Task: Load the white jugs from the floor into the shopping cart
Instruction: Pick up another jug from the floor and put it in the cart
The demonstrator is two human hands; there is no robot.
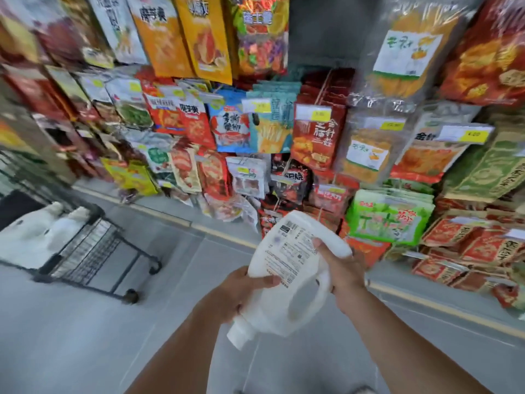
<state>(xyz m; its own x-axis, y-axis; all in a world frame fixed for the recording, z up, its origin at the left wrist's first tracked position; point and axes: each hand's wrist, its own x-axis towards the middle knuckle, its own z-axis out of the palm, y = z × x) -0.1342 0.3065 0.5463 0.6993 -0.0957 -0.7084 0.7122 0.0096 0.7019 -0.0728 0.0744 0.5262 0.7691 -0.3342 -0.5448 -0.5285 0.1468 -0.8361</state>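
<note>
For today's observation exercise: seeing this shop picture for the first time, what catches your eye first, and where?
A white jug held low in the middle by the left hand and right hand, cap end down. Behind it hangs a wall of bright snack packets; at the left stands a black shopping cart holding more white jugs.

- The white jug (284, 263) is showing smooth plastic.
- The shopping cart (85, 251) is showing dark metal wire.
- The snack packets (312, 137) are gleaming, glossy plastic film.
- The floor (71, 336) is looking smooth and matt.
</note>
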